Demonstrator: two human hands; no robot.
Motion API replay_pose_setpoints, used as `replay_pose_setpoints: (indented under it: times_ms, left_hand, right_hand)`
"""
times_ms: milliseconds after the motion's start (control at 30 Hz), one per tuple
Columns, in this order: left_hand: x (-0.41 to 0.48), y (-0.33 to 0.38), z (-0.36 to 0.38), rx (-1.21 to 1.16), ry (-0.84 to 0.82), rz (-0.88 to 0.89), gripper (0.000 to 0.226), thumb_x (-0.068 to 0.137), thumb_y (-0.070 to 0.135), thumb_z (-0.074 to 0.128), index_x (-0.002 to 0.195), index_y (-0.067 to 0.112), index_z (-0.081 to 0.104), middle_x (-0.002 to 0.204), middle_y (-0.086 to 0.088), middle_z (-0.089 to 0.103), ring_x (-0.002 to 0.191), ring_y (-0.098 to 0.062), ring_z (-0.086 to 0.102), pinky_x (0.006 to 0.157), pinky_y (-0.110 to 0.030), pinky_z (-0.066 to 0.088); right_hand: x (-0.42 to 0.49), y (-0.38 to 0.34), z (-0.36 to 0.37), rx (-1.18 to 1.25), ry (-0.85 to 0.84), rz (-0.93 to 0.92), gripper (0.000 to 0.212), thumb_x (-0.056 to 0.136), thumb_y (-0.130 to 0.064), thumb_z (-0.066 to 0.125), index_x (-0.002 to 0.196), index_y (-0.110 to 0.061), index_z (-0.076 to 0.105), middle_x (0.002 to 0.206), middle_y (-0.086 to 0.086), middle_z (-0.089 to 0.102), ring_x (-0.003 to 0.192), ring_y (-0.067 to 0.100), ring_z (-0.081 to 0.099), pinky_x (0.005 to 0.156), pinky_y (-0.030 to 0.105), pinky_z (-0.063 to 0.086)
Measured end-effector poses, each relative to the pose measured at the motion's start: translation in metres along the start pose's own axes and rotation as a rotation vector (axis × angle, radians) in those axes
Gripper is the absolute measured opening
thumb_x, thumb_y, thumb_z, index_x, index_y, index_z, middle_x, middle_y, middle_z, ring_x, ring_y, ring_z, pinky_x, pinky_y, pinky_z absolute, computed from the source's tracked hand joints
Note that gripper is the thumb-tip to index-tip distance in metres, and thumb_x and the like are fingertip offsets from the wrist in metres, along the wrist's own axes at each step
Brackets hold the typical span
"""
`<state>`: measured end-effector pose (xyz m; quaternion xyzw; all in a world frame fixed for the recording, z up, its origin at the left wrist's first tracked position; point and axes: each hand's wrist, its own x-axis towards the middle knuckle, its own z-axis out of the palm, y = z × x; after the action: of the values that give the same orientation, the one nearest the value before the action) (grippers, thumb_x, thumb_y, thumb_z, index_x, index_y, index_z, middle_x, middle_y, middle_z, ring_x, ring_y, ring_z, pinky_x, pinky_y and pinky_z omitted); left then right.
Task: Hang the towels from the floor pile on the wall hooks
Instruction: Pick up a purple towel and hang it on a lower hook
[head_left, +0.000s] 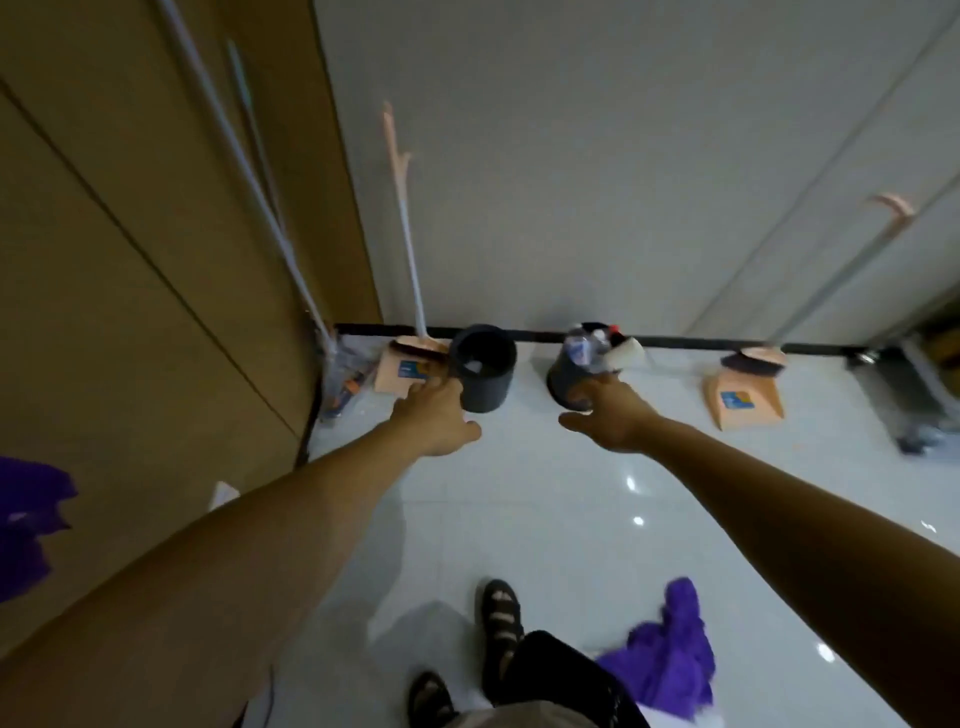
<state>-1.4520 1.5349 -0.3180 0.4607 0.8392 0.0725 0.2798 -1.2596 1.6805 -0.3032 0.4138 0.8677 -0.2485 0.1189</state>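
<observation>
A crumpled purple towel (670, 654) lies on the white tiled floor at the bottom right, beside my feet. Another purple towel (28, 525) hangs against the brown wall at the left edge; its hook is hidden. Both my arms stretch forward over the floor. My left hand (431, 415) is empty with relaxed fingers, in front of a black bin. My right hand (608, 421) is also empty, its fingers straight and its thumb spread. Neither hand touches a towel.
Two black bins (483, 369) (576, 374) stand at the far wall; the right one holds bottles. Peach dustpans with brooms (402, 369) (743, 400) lean on that wall. Mop poles (270, 218) rest in the left corner. A metal cart base (909, 400) is at right.
</observation>
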Motion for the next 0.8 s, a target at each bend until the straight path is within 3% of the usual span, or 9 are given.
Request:
replay_pose_setpoints:
  times_ms: [100,333,467,667,800]
  left_hand:
    - [-0.002,0.039,0.058,0.007,-0.142,0.056,0.071,0.083,0.048,0.058,0.142,0.017,0.034,0.144,-0.009,0.036,0.129,-0.032,0.037,0.101,-0.045,0.037]
    - [-0.023,0.093,0.171,0.090,-0.359,0.146,0.064,0.086,0.045,0.053,0.140,0.017,0.035,0.142,-0.009,0.039,0.128,-0.031,0.038,0.101,-0.043,0.039]
    - [-0.030,0.113,0.232,0.132,-0.455,0.153,0.063,0.088,0.044,0.051,0.142,0.017,0.033,0.143,-0.008,0.038,0.129,-0.029,0.037,0.102,-0.042,0.038]
    - [-0.039,0.148,0.354,0.128,-0.530,0.086,0.056,0.092,0.039,0.047,0.142,0.018,0.034,0.142,-0.007,0.039,0.127,-0.027,0.040,0.100,-0.037,0.039]
    - [-0.036,0.155,0.455,0.088,-0.559,0.020,0.050,0.094,0.037,0.048,0.139,0.019,0.040,0.138,-0.008,0.044,0.123,-0.026,0.045,0.100,-0.037,0.041]
  right_hand:
    - [-0.051,0.062,0.025,0.007,-0.054,0.188,0.050,0.089,-0.046,0.061,0.132,-0.020,0.055,0.139,0.012,0.044,0.123,0.031,0.048,0.103,0.037,0.039]
    - [-0.128,0.163,0.090,0.152,-0.105,0.426,0.048,0.090,-0.042,0.060,0.131,-0.018,0.056,0.134,0.010,0.053,0.119,0.026,0.054,0.100,0.036,0.044]
    - [-0.151,0.216,0.141,0.221,-0.172,0.471,0.042,0.091,-0.038,0.059,0.126,-0.014,0.058,0.124,0.010,0.061,0.106,0.025,0.060,0.091,0.032,0.047]
    - [-0.160,0.312,0.234,0.251,-0.273,0.436,0.035,0.096,-0.031,0.051,0.120,-0.007,0.060,0.119,0.011,0.064,0.107,0.027,0.060,0.088,0.032,0.046]
    - [-0.152,0.374,0.315,0.298,-0.311,0.411,0.033,0.094,-0.030,0.053,0.121,-0.013,0.060,0.120,0.006,0.063,0.106,0.025,0.060,0.089,0.032,0.050]
